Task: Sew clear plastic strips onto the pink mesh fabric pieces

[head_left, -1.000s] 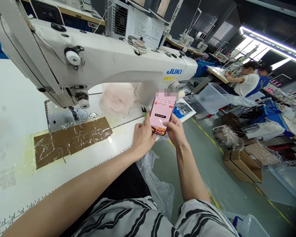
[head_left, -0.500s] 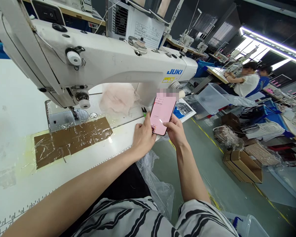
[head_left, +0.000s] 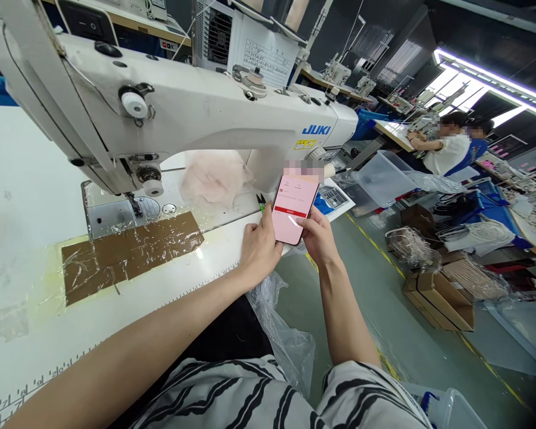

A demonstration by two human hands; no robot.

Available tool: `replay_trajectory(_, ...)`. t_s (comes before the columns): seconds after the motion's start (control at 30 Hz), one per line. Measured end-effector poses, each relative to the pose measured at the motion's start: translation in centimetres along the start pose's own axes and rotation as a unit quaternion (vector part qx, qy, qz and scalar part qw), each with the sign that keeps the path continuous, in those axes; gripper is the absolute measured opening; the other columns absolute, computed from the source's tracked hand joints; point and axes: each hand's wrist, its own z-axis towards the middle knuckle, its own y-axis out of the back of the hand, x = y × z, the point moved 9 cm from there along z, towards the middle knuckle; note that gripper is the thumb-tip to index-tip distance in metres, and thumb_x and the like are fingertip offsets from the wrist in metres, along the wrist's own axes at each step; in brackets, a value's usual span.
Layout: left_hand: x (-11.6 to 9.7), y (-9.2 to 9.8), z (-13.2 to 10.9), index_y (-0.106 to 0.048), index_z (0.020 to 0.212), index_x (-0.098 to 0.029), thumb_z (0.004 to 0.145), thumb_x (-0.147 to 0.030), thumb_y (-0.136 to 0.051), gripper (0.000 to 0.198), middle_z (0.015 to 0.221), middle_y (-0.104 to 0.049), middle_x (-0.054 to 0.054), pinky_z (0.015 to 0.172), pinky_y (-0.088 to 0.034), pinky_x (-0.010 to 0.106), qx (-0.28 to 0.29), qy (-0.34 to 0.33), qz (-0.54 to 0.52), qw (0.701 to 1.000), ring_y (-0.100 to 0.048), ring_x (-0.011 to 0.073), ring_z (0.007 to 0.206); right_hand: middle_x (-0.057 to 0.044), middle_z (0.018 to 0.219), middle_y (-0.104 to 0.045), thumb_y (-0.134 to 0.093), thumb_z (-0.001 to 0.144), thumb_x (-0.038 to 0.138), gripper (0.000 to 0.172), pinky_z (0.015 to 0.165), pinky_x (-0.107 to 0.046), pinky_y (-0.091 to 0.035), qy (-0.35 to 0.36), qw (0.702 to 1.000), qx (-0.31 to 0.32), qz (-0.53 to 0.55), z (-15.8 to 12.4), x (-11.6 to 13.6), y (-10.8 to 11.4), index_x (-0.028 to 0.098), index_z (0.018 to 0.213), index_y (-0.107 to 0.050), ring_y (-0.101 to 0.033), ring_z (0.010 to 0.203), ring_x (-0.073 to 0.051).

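A smartphone (head_left: pixel 290 199) with a pink screen and a red bar across it is held between both hands, over the table's right end. My left hand (head_left: pixel 261 247) grips its left side, thumb along the edge. My right hand (head_left: pixel 318 235) is closed around the right side, its thumb over the lower screen. Just left of the phone, green-handled thread snips (head_left: pixel 261 201) lie partly hidden behind my left fingers. Behind stands a white JUKI sewing machine (head_left: pixel 223 113), with a heap of sheer pale pink fabric (head_left: pixel 215 177) under its arm.
Brown tape under clear film (head_left: pixel 134 256) covers part of the white sewing table (head_left: pixel 161 283). Clear plastic sheeting (head_left: pixel 286 333) hangs below the table edge. On the floor at right stand a cardboard box (head_left: pixel 438 298) and a clear bin (head_left: pixel 382 173). Two people (head_left: pixel 449 146) sit farther back.
The phone's screen now shows a different page with a red bar across its middle. My right thumb has shifted slightly up and right on the screen. Both hands keep their hold.
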Motion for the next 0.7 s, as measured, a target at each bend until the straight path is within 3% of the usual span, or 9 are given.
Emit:
replay_trajectory(0.1, -0.1, 0.0, 0.0, -0.004, 0.153, -0.02, 0.081, -0.005, -0.053, 0.089, 0.132, -0.063, 0.009, 0.09, -0.04, 0.037, 0.004, -0.005, 0.007, 1.0, -0.063, 0.025, 0.103, -0.003, 0.096, -0.076, -0.073, 0.068, 0.041, 0.033, 0.076, -0.038, -0.058, -0.005, 0.999, -0.053, 0.0, 0.4, 0.0, 0.7, 0.022, 0.094, -0.069, -0.071, 0.093, -0.027)
replay_trajectory(0.23, -0.1, -0.2, -0.1, -0.005, 0.154, -0.02, 0.082, -0.005, -0.052, 0.087, 0.132, -0.062, 0.01, 0.092, -0.039, 0.037, 0.006, -0.009, 0.017, 1.0, -0.064, 0.0242, 0.103, -0.002, 0.081, -0.075, -0.07, 0.071, 0.052, 0.037, 0.07, -0.037, -0.058, -0.001, 0.995, -0.103, 0.0, 0.9, 0.0, 1.2, 0.021, 0.091, -0.068, -0.072, 0.084, -0.027)
replay_trajectory(0.53, -0.1, -0.3, -0.2, -0.004, 0.154, -0.016, 0.079, -0.002, -0.052, 0.09, 0.133, -0.062, 0.011, 0.093, -0.039, 0.037, 0.024, 0.007, 0.035, 0.999, -0.062, 0.0237, 0.102, -0.004, 0.088, -0.077, -0.073, 0.069, 0.051, 0.039, 0.08, -0.039, -0.059, 0.014, 0.991, -0.135, 0.007, 1.2, 0.2, 0.9, 0.019, 0.092, -0.068, -0.071, 0.099, -0.029)
replay_trajectory(0.7, -0.2, 0.0, -0.2, -0.005, 0.154, -0.017, 0.079, -0.002, -0.051, 0.089, 0.135, -0.061, 0.011, 0.094, -0.039, 0.037, 0.017, 0.006, 0.024, 1.0, -0.061, 0.0244, 0.106, -0.004, 0.101, -0.076, -0.065, 0.072, 0.058, 0.044, 0.084, -0.042, -0.059, 0.007, 0.994, -0.109, 0.021, 0.9, 0.3, 0.4, 0.021, 0.095, -0.068, -0.068, 0.107, -0.03)
